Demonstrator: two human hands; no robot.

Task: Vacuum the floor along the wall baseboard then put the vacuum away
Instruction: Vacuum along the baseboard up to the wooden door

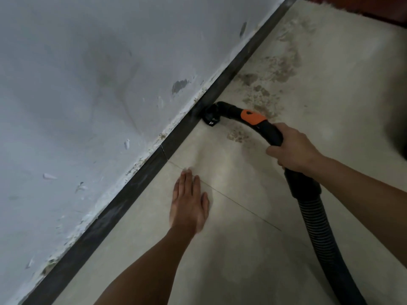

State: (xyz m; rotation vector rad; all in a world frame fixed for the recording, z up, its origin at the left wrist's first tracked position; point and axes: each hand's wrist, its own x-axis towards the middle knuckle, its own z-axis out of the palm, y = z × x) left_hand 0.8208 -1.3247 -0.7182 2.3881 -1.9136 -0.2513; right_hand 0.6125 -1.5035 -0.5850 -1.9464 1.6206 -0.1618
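Two hands in use. My right hand [293, 148] has its fingers wrapped fully round the curved black handle [271, 133] of the vacuum, just behind the orange collar [252, 116]. My left hand [189, 201] lies flat on the floor [231, 249], fingers straight, holding nothing. The nozzle [210, 116] sits where floor meets the dark baseboard [176, 139], touching or nearly so. Brown dirt patches [275, 71] lie further along the wall [88, 84]. Risks, as I judge them: tilting the nozzle would break the seal and leave grit in the corner; the ribbed hose [323, 227] could drag through uncleaned dirt; scraping might knock loose flaking paint.
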